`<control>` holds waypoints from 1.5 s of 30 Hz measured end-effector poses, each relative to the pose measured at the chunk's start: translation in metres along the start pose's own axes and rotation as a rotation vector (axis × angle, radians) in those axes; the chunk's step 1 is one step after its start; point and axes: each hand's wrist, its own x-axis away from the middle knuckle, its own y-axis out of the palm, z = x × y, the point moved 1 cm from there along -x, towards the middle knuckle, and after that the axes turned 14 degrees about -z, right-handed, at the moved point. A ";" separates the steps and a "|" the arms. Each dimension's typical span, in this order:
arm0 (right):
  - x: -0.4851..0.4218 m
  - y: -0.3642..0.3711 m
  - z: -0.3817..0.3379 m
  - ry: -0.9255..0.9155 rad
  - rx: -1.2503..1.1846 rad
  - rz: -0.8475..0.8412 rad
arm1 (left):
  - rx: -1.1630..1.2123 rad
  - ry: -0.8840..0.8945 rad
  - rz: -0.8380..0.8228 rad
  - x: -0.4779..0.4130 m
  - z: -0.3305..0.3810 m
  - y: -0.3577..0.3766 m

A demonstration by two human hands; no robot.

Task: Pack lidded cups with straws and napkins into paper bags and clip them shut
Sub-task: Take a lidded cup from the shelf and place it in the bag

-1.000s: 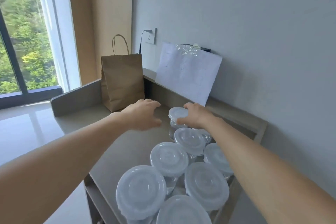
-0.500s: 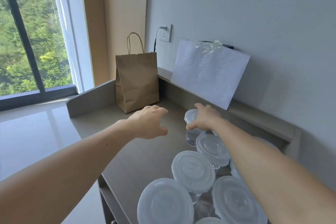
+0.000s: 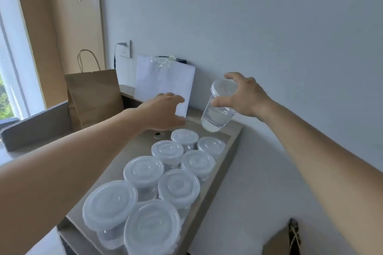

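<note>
The right hand [image 3: 246,97] grips one clear lidded cup [image 3: 215,114] by its lid, tilted in the air above the counter's [image 3: 132,147] far right corner. Eight lidded cups [image 3: 178,185] stand clustered along the right edge. The left hand [image 3: 163,112] hovers with fingers spread and holding nothing, near one brown paper bag [image 3: 93,97] at the far left.

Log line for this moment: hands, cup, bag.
right hand: grips tilted lidded cup above counter | left hand: open, empty | paper bag: upright, untouched | other cups: lidded, on counter
</note>
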 end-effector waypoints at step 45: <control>0.450 0.125 0.393 0.551 -0.005 -0.223 | 0.520 -0.131 -1.107 0.170 0.418 0.472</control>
